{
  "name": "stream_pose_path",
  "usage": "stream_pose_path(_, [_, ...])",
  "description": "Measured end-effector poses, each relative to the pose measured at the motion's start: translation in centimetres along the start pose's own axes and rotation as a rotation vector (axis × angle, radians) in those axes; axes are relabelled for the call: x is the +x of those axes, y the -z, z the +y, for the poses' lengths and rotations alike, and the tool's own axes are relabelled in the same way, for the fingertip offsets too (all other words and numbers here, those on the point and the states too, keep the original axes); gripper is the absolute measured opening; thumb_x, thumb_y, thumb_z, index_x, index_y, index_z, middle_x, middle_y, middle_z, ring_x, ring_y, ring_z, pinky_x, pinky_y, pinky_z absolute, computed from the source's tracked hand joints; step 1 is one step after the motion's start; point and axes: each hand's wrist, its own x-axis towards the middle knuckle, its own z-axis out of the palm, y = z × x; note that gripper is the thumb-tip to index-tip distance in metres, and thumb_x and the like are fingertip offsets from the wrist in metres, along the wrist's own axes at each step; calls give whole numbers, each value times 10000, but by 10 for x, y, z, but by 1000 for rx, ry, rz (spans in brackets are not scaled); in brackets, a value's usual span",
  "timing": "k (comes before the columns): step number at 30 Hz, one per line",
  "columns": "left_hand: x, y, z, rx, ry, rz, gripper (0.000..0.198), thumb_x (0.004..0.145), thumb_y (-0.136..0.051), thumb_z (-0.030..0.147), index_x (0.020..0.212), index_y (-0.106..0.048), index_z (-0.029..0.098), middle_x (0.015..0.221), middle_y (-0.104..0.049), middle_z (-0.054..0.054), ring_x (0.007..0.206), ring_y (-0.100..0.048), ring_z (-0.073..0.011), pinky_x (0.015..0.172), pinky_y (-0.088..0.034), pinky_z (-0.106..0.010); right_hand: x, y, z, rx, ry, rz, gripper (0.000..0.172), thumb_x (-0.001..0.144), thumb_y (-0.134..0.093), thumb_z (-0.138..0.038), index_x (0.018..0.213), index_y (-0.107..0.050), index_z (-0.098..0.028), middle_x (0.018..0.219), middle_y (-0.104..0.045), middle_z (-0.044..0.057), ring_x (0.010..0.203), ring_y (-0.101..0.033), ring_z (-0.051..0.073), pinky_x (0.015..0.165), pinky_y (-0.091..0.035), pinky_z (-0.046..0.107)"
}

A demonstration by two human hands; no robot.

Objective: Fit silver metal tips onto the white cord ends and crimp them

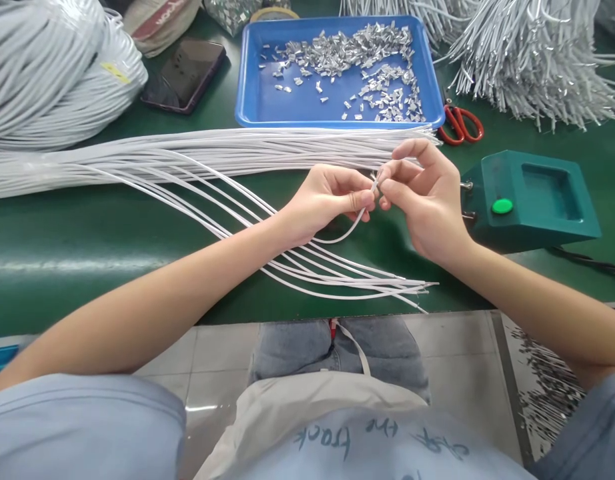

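Observation:
Between thumb and fingers, my left hand pinches a white cable close to its end, which points up. My right hand is at that same end, thumb and forefinger closed on the tip of the cable; its other fingers are raised. Fine strands show at the tip, though the fingers partly cover it. Several loose white cables pass under my left forearm, their ends near the table's front edge. Behind my hands lies a thick bundle of white cables.
A blue tray of small metal clips stands at the back. Red-handled scissors lie beside it. A green device with a bright button sits to the right. A phone, a cable coil and a wire pile lie farther back.

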Motion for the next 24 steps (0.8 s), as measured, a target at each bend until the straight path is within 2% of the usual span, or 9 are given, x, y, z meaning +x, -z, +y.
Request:
stream_pose_path(4, [0, 1, 0, -8, 15, -5, 391, 702, -816, 523, 769, -713, 151, 676, -678, -17, 614, -668, -129, 551, -527, -240, 3, 0, 3, -58, 151, 117, 223, 772, -643, -93, 870, -570, -280, 738, -572, -25, 707, -575, 132, 563, -505, 274])
stream_pose_path(6, [0, 2, 0, -3, 23, -2, 386, 718, -809, 514, 782, -713, 146, 672, -675, -20, 611, -670, -131, 545, -525, -238, 6, 3, 5, -28, 151, 128, 230, 774, -623, -89, 900, -594, -279, 782, -628, -15, 778, -619, 134, 578, -523, 259])
stream_pose_path(8, [0, 2, -1, 4, 22, -2, 383, 727, -805, 510, 778, -710, 142, 677, -677, -26, 604, -669, -132, 534, -523, -239, 7, 5, 5, -31, 96, 74, 153, 833, -623, -190, 947, -595, -287, 851, -681, -10, 864, -660, 145, 634, -555, 264])
stream_pose_path(10, [0, 2, -1, -1, 11, -2, 388, 726, -803, 516, 772, -706, 143, 703, -689, -30, 597, -668, -130, 520, -522, -235, 6, 5, 4, -65, 60, 11, 95, 889, -609, -339, 969, -585, -296, 887, -699, -11, 864, -677, 152, 660, -569, 279])
stream_pose_path(13, [0, 2, -1, -8, 4, 15, 412, 707, -808, 535, 781, -701, 144, 742, -702, -25, 587, -670, -118, 503, -526, -214, 3, 4, 2, -126, 94, -16, 174, 901, -598, -442, 980, -577, -289, 887, -702, -11, 802, -673, 145, 624, -559, 278])
stream_pose_path(18, [-1, -1, 0, 39, -11, 106, 414, 693, -820, 519, 791, -697, 135, 709, -694, -7, 601, -677, -105, 491, -524, -167, 2, 1, 0, -203, 208, 17, 207, 831, -681, -317, 996, -574, -254, 834, -690, -9, 814, -659, 145, 559, -512, 250])
stream_pose_path(21, [-2, -3, 1, 66, -51, 133, 348, 708, -829, 458, 780, -705, 141, 687, -690, -6, 645, -687, -118, 495, -528, -168, 2, 0, 0, -260, 228, 14, 250, 794, -705, -268, 1002, -568, -254, 831, -676, -18, 818, -653, 146, 576, -519, 258])
stream_pose_path(24, [-3, -4, 2, 73, -66, 133, 318, 705, -839, 424, 762, -706, 141, 668, -680, -5, 643, -679, -119, 496, -528, -179, 2, 1, 1, -329, 253, 26, 202, 827, -682, -275, 998, -575, -267, 819, -652, -17, 818, -659, 155, 619, -536, 289])
